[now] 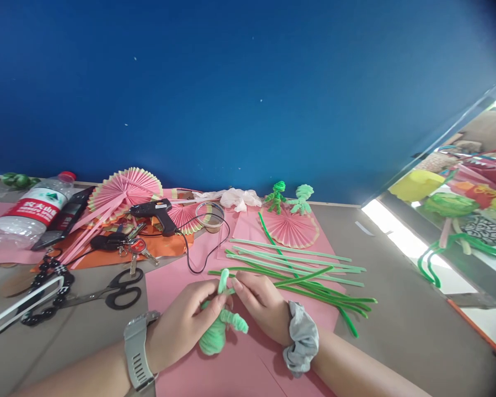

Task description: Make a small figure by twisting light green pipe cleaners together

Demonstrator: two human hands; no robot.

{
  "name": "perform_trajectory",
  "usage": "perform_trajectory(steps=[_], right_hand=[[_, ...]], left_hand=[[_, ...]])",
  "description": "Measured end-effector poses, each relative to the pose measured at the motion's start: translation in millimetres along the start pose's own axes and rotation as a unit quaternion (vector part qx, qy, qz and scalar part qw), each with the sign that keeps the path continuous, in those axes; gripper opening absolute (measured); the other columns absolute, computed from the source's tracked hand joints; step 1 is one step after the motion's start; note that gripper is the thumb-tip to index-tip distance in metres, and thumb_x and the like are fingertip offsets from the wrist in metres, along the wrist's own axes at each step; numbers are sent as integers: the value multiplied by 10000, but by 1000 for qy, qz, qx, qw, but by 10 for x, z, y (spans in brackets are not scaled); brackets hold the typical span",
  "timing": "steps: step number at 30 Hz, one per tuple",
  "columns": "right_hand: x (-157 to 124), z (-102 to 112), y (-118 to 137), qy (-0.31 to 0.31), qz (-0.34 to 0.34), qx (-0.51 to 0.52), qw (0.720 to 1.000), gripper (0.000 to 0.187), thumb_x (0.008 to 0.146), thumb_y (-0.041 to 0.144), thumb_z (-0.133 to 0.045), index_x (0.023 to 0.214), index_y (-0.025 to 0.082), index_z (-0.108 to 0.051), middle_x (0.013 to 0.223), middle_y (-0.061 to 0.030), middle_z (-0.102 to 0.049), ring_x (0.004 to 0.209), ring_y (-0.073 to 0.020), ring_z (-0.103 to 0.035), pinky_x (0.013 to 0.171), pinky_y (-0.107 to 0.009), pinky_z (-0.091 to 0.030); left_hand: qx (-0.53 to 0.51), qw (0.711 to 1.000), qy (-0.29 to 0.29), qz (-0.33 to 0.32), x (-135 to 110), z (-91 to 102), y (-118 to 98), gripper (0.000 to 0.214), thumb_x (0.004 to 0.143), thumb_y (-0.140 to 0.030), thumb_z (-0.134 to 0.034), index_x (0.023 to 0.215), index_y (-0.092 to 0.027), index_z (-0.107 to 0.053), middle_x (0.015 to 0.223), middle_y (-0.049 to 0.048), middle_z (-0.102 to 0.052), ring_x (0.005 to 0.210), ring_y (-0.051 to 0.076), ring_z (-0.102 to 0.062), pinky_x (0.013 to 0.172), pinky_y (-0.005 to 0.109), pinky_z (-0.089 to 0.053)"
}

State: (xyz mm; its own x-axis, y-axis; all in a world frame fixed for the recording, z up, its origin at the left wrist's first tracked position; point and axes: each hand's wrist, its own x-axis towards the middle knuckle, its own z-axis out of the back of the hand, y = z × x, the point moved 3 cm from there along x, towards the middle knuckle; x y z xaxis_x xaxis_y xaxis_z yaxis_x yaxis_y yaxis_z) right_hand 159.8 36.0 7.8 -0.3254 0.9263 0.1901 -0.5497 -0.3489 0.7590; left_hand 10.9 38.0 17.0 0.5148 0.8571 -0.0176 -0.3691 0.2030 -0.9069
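Observation:
A light green pipe-cleaner figure [213,334] hangs between my hands above pink paper [256,361], with a coiled limb sticking out to the right. My left hand [186,317], with a grey watch on the wrist, grips the figure between thumb and fingers. My right hand [262,303], with a grey scrunchie on the wrist, pinches a light green pipe-cleaner end at the figure's upper part; the fingertips partly hide it. Loose light green pipe cleaners [297,262] and dark green pipe cleaners [334,292] lie just beyond my right hand.
Two finished-looking green figures [289,198] stand by a pink paper fan [291,227] near the blue wall [248,99]. To the left lie scissors [116,289], keys [137,248], a glue gun [155,212], a folded fan [126,190], tape [210,214] and a plastic bottle [37,207].

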Motion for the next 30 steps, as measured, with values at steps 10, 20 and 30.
perform_trajectory(steps=[10,20,30], right_hand=[[40,146,74,26,-8,-126,992,225,931,228,-293,842,201,-498,788,-5,-564,713,-126,-527,669,-240,-418],[142,386,-255,-70,-45,-303,949,70,808,146,-477,786,194,-524,947,-86,-545,909,-263,-467,799,-449,-345],[6,271,92,-2,93,-209,974,123,879,148,-364,933,211,-455,786,-27,-594,641,-142,-547,593,-239,-422]], left_hand=[[-48,999,4,10,59,20,32,201,878,-295,-417,924,-192,-583,882,20,-644,855,178,-591,734,224,-452],[-181,980,22,85,35,27,56,222,882,-356,-405,920,-211,-568,945,16,-626,961,176,-586,784,217,-450],[-150,986,-51,61,109,100,51,250,879,-351,-406,1021,-208,-552,1012,13,-615,967,176,-525,855,247,-395]])
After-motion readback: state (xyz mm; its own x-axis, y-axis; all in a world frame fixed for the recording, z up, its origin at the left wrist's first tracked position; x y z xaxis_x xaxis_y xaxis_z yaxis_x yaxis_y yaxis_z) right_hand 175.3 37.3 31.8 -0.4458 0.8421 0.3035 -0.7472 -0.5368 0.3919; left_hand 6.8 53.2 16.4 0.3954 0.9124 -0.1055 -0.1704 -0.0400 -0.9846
